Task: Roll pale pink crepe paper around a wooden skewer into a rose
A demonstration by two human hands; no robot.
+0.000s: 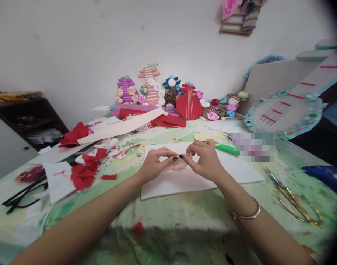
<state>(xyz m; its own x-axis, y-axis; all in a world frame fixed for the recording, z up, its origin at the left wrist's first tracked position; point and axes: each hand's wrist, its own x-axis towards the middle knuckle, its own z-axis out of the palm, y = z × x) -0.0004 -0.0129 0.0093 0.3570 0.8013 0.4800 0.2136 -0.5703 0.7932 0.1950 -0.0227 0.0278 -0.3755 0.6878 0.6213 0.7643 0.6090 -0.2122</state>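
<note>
My left hand (158, 162) and my right hand (203, 156) meet over a white sheet of board (162, 187), thumb tips almost touching. Between my right fingers runs a thin wooden stick (189, 152). A pale pinkish piece of thin paper (179, 164) hangs just under the fingertips, partly hidden by them. My left thumb and fingers pinch at the paper's upper edge near the stick; exactly how the two are joined cannot be made out. Beyond my right hand lies a green box cutter (227, 148).
Gold-handled scissors (294, 198) and a blue glue gun (324, 175) lie at right. Red paper scraps (84, 175) and black-framed glasses (26, 193) are at left. Several decorated paper instruments, including a red lute (189, 106), stand along the wall. A large banjo-shaped model (284, 114) leans at right.
</note>
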